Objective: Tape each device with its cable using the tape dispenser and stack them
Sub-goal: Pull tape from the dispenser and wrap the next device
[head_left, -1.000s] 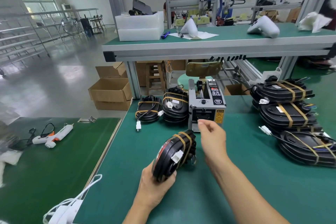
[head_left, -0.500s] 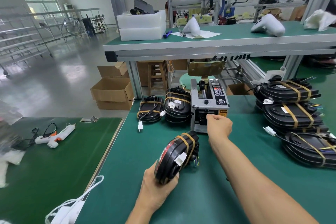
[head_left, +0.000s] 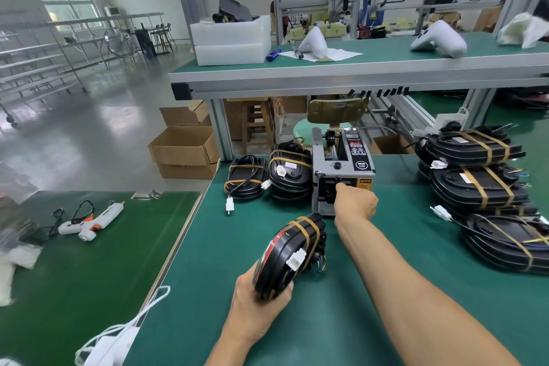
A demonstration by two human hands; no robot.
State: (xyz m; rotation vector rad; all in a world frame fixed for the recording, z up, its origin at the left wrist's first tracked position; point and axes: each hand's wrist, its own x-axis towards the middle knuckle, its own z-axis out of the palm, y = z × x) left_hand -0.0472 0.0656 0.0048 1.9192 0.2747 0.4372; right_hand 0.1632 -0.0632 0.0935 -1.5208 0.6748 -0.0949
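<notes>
I'm over a green-matted workbench [head_left: 341, 306] in a factory hall w/ grey glossy floor; a second green bench [head_left: 74, 261] sits at 9 o'clock, and a raised green shelf [head_left: 356, 65] runs across 12. My left hand [head_left: 261, 303] is wrapped tight round the near end of a black device [head_left: 289, 255], held tilted on edge, two tan tape bands and a white connector on it. My right hand [head_left: 355, 200] reaches to 12, fingertips at the outlet slot of the grey tape dispenser [head_left: 341, 169]; can't tell if it's pinching tape.

Counts: 2 taped devices [head_left: 269, 175] left of the dispenser at 11; at least 3 in the stacked pile [head_left: 481, 184] at 2. 1 glue gun [head_left: 92, 218] at 9. 2 open cardboard boxes [head_left: 184, 148] on the floor at 11. 2 white housings [head_left: 439, 40] on the shelf, plus 1 white foam box [head_left: 228, 41].
</notes>
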